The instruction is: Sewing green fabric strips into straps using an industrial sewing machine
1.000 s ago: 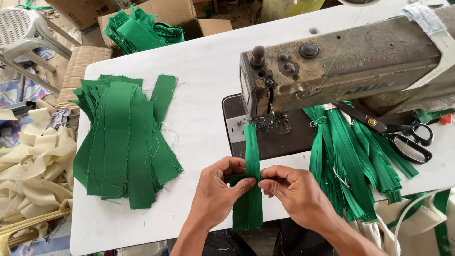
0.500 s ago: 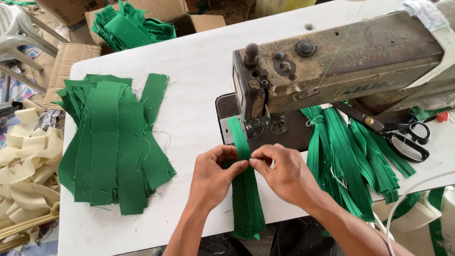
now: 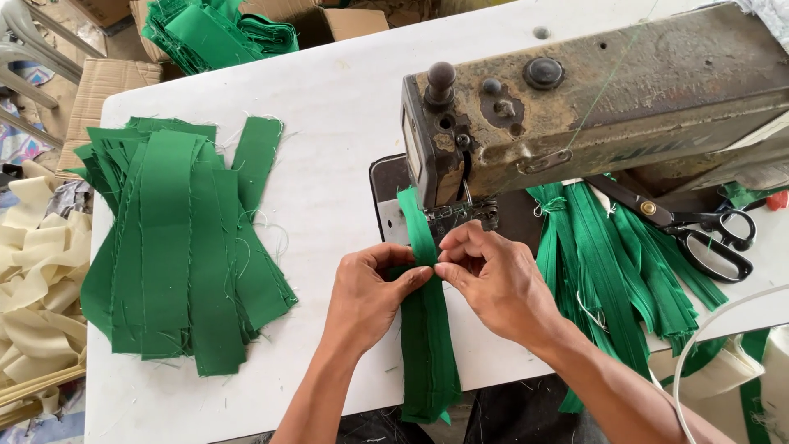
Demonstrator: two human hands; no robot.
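At table front edge | left hand + right hand pinch folded green strip closed | strip tip under sewing machine foot, seam seemingly unsewn | cut strips stacked by left edge

Bare forearms, prob. no sleeves.

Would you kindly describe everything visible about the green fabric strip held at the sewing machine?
The green fabric strip is long, narrow, woven-looking cloth, seemingly folded lengthwise. It lies flat on the white table, its far end under the sewing machine head, its near end hanging over the table edge. The left hand and right hand pinch it midway.
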